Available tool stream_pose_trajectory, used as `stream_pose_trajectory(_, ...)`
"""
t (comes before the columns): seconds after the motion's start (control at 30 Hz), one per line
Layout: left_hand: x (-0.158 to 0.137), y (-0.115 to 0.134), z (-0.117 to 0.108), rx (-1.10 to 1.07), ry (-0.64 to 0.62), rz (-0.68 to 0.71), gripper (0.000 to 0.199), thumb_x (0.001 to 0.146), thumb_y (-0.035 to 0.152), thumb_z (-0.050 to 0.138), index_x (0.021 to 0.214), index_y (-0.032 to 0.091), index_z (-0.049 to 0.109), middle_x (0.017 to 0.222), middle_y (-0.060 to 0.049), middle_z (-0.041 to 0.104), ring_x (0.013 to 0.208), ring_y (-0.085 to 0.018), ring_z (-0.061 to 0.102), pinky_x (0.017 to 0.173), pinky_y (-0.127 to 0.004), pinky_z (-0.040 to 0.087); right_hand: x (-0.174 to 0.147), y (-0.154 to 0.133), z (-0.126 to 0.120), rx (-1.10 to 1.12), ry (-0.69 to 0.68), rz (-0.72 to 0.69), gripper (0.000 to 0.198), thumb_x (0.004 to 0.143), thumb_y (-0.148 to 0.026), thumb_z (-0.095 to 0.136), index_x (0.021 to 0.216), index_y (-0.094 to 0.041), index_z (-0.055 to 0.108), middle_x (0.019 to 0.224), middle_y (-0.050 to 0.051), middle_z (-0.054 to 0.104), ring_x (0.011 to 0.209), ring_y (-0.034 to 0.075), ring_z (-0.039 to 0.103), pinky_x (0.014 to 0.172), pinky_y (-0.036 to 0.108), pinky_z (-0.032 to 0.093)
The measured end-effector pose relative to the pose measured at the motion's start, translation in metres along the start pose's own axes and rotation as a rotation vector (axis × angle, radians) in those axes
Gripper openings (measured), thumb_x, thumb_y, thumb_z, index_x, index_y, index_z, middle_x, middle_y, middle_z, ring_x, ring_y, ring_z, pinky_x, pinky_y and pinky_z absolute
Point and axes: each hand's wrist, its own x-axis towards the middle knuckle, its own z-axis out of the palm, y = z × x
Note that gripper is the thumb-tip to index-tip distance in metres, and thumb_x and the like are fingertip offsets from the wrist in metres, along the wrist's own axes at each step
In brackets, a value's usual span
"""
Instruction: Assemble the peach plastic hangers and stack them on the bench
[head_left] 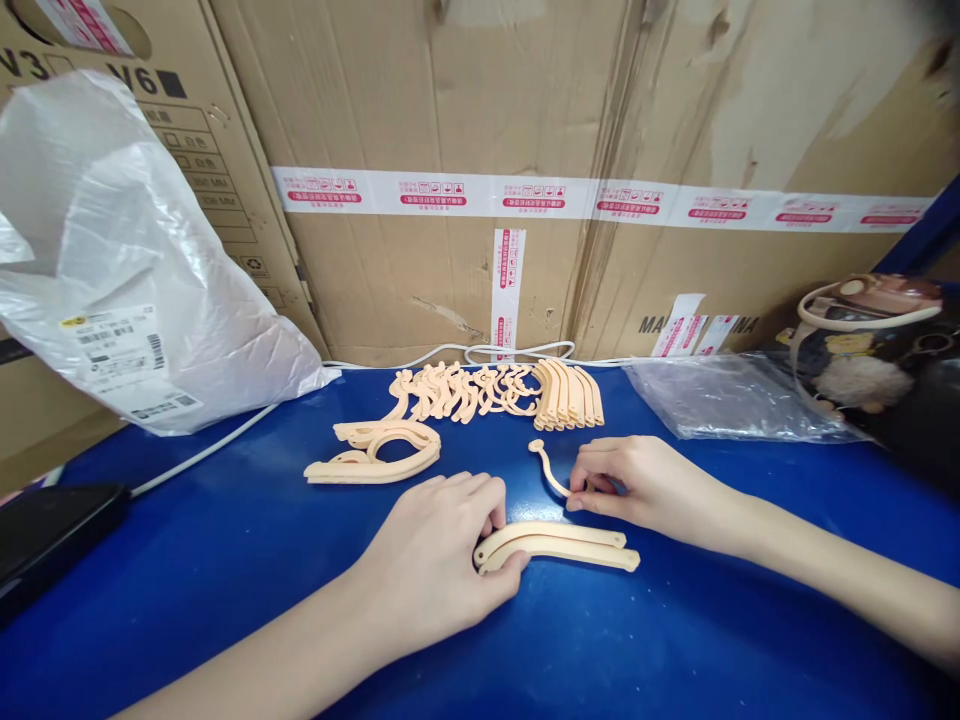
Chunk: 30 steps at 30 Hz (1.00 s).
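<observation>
Two firm grips, side by side!
The left hand (pixel 439 550) pinches two curved beige bars (pixel 562 534); the right hand (pixel 626 482) clasps a slim S-curved beige piece (pixel 548 474).

I have room over the blue table (pixel 637 655), bottom centre; pale pieces (pixel 466 392) obstruct mid-frame, cardboard (pixel 442 110) the top.

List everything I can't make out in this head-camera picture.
All in the head view:
Thin curved piece: its near end, hidden by the right hand.
Lower bar: part covered by the left hand's thumb.
Far pile: exact count, hidden by overlap.
Bag label: fine print, too small.
Black object: cut off by the left edge.
</observation>
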Motion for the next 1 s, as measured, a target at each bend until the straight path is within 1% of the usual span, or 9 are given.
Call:
stream_pose_trajectory(0.17,0.000,0.006,-0.010,0.002,0.016,-0.058,0.026,0.075,0.045,0.063,0.076,0.021,0.053,0.073,0.000,0.060,0.069,-0.020,0.057,0.059,-0.029,0.037,0.000,0.003,0.002,-0.048,0.017,0.022,0.020,0.087,-0.037,0.061,0.076,-0.020,0.061,0.060,-0.005,0.053,0.056,0.011,0.050,0.055,0.021,0.033)
stream_pose_trajectory(0.3,0.012,-0.008,-0.035,0.042,0.107,-0.188,0.036,0.085,0.057,0.047,0.079,0.022,0.056,0.071,0.000,0.061,0.063,-0.018,0.056,0.056,-0.027,0.035,-0.003,0.005,0.003,-0.058,0.028,0.017,0.021,0.088,-0.037,0.059,0.077,-0.020,0.059,0.061,-0.005,0.053,0.057,0.011,0.052,0.055,0.021,0.034)
stream_pose_trajectory(0.4,0.031,-0.041,-0.062,0.167,0.150,-0.394,0.038,0.085,0.057,0.043,0.079,0.023,0.058,0.071,-0.001,0.062,0.068,-0.021,0.058,0.057,-0.028,0.033,-0.004,0.005,0.004,-0.066,0.041,0.011,0.020,0.089,-0.037,0.058,0.078,-0.020,0.058,0.061,-0.004,0.054,0.056,0.011,0.052,0.054,0.021,0.034)
stream_pose_trajectory(0.5,0.056,-0.084,-0.085,0.180,0.138,-0.486,0.039,0.082,0.054,0.044,0.068,0.021,0.057,0.066,-0.003,0.063,0.066,-0.023,0.059,0.056,-0.029,0.033,-0.005,0.005,0.005,-0.073,0.047,0.009,0.021,0.089,-0.037,0.058,0.077,-0.020,0.057,0.059,-0.005,0.054,0.055,0.011,0.052,0.054,0.021,0.034)
stream_pose_trajectory(0.6,0.078,-0.118,-0.096,0.158,0.091,-0.597,0.040,0.078,0.054,0.050,0.060,0.019,0.058,0.067,-0.006,0.066,0.068,-0.024,0.062,0.056,-0.028,0.037,-0.005,0.006,0.006,-0.067,0.051,0.002,0.022,0.089,-0.039,0.057,0.077,-0.020,0.056,0.058,-0.005,0.054,0.055,0.011,0.052,0.054,0.021,0.034)
stream_pose_trajectory(0.67,0.088,-0.130,-0.097,0.121,0.033,-0.657,0.039,0.072,0.055,0.058,0.061,0.017,0.061,0.073,-0.008,0.069,0.072,-0.025,0.065,0.056,-0.028,0.041,-0.005,0.006,0.006,-0.060,0.054,-0.006,0.022,0.089,-0.039,0.058,0.078,-0.020,0.057,0.059,-0.005,0.054,0.056,0.011,0.052,0.055,0.021,0.034)
stream_pose_trajectory(0.77,0.097,-0.133,-0.093,0.039,-0.073,-0.728,0.040,0.074,0.053,0.063,0.076,0.013,0.066,0.086,-0.011,0.070,0.075,-0.024,0.066,0.056,-0.028,0.047,-0.006,0.006,0.005,-0.060,0.054,-0.010,0.021,0.088,-0.039,0.059,0.078,-0.020,0.058,0.059,-0.004,0.054,0.057,0.012,0.053,0.055,0.021,0.034)
stream_pose_trajectory(0.9,0.103,-0.128,-0.088,-0.034,-0.170,-0.805,0.032,0.090,0.038,0.057,0.108,0.012,0.060,0.106,-0.009,0.063,0.088,-0.020,0.063,0.074,-0.036,0.054,-0.007,0.005,0.005,-0.081,0.051,-0.014,0.021,0.089,-0.038,0.058,0.078,-0.020,0.057,0.061,-0.004,0.056,0.056,0.012,0.052,0.055,0.021,0.034)
stream_pose_trajectory(1.0,0.107,-0.126,-0.085,-0.071,-0.182,-0.857,0.031,0.092,0.032,0.056,0.118,0.015,0.055,0.116,-0.009,0.058,0.097,-0.022,0.061,0.082,-0.041,0.053,-0.008,0.004,0.004,-0.088,0.049,-0.008,0.019,0.089,-0.036,0.057,0.079,-0.021,0.058,0.061,-0.004,0.057,0.056,0.012,0.052,0.055,0.022,0.033)
